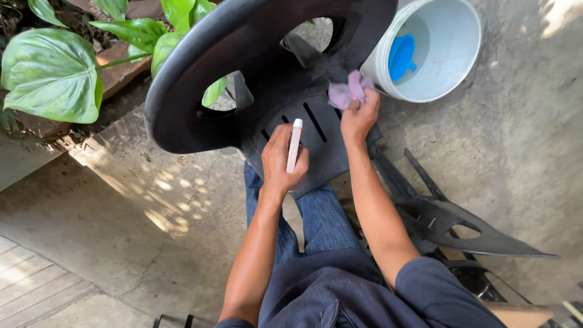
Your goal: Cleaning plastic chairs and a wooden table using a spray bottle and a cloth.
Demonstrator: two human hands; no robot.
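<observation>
I see the black plastic chair (pixel 267 73) lying tipped over my knees, its legs cut off from view. My right hand (pixel 358 115) grasps a purple cloth (pixel 347 91) on it, my left hand (pixel 283 161) grasps a small white bottle (pixel 294 144); a white bucket (pixel 449 61) stands just beside

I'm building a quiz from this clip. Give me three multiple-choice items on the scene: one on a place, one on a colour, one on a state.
1. Where is the bucket?
A. beside the chair
B. on the chair seat
C. among the plants

2. What colour is the cloth?
A. green
B. purple
C. white

3. How is the right hand holding the cloth?
A. flat and spread
B. bunched against the chair
C. hanging loose

Answers: 1 A, it stands on the concrete by the chair; 2 B, it is pale purple; 3 B, the fingers crumple it on the dark plastic.
</observation>
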